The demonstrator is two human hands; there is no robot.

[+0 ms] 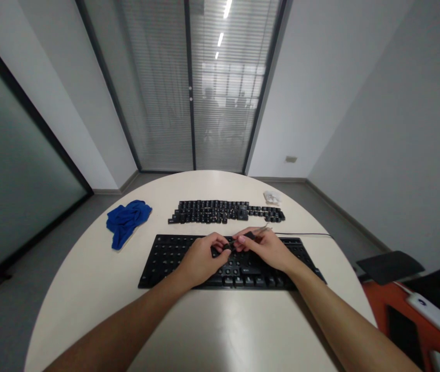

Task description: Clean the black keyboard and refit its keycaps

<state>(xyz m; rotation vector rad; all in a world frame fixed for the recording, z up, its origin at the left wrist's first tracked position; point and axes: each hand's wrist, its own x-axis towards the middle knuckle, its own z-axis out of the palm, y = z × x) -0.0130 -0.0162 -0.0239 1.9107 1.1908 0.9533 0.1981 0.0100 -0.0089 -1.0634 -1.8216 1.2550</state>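
A black keyboard lies across the table in front of me, many of its key positions without caps and its near row still capped. My left hand is closed over the keyboard's middle, pinching a small black keycap between thumb and fingers. Close beside it, my right hand is closed around a thin tool with pale metal prongs and a dark part; its exact kind is unclear. The fingertips of both hands nearly meet. Behind the keyboard, loose black keycaps are laid out in rows.
A crumpled blue cloth is on the round table at left. A small clear bag sits at back right. The keyboard's cable runs off the right edge. An orange chair seat holds a white power strip.
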